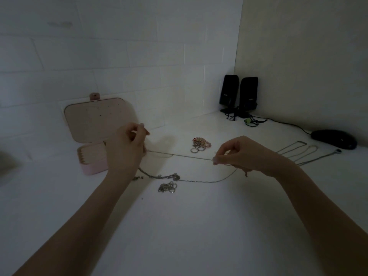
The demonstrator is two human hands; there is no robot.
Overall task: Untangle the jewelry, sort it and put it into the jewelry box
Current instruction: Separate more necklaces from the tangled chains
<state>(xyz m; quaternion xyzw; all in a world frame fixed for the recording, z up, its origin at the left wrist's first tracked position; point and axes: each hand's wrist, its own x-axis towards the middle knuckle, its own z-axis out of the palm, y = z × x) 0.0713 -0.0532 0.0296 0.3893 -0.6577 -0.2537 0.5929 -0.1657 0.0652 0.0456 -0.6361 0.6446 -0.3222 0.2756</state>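
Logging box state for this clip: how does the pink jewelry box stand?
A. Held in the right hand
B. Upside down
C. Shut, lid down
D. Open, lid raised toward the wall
D: the pink jewelry box sits open on the table, lid raised toward the wall.

Both forearms are bare to the frame edge, hands ungloved, with no sleeves showing.

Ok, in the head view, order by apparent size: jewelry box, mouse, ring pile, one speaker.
1. jewelry box
2. mouse and speaker look similar, so unranked
3. ring pile
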